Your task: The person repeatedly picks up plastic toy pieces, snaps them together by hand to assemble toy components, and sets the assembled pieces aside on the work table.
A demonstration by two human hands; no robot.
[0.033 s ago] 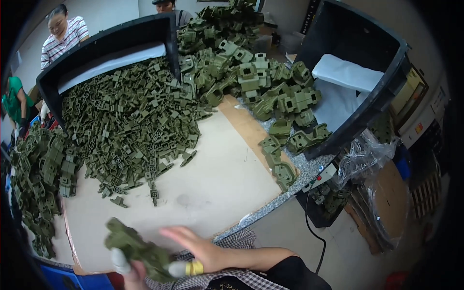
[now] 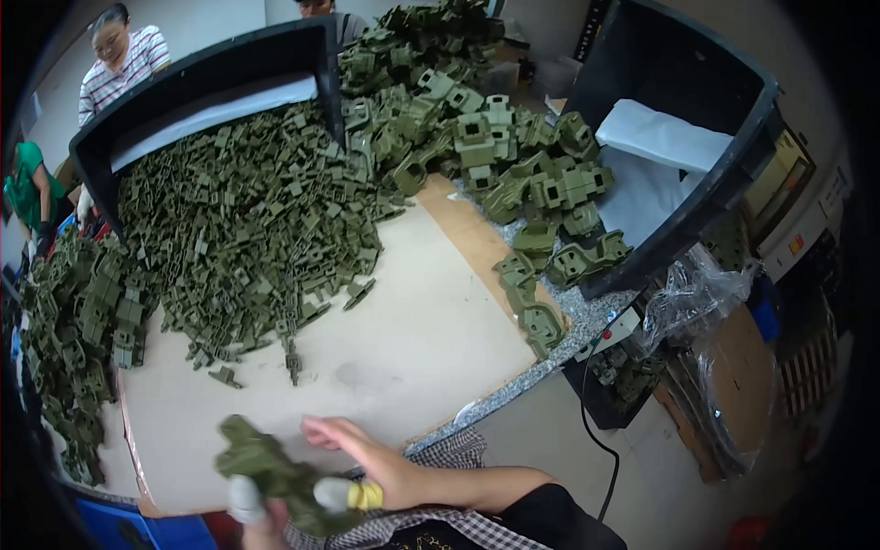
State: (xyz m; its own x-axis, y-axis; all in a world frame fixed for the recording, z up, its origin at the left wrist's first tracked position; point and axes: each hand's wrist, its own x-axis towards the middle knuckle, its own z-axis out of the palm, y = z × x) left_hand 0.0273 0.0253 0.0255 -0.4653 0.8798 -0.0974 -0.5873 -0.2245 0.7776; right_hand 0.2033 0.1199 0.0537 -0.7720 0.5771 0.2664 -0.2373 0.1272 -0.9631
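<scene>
An olive-green moulded plastic part [image 2: 275, 472] is held up over the near edge of the table. My left hand [image 2: 257, 522], its thumb in a white finger cot, grips the part low down; most of its fingers are hidden. My right hand [image 2: 385, 472] is beside the part on the right, its fingers stretched out and apart from the thumb. That thumb wears a white cot with yellow tape and is at the part's side; whether it presses on it I cannot tell. Beyond the hands, a heap of small green parts [image 2: 247, 229] spills from a tipped black bin [image 2: 211, 69].
Larger green parts are piled at the left edge [image 2: 87, 321] and back right [image 2: 550, 188]. Another black bin [image 2: 674, 46] lies tipped at right, by the stone table edge [image 2: 495, 403]. A black cable [image 2: 587, 403] hangs there. Two people [image 2: 115, 60] [image 2: 37, 188] stand across the table.
The green part and my left hand have shifted slightly to the right. My right hand's fingers have drawn in a little, and its thumb remains beside the part.
</scene>
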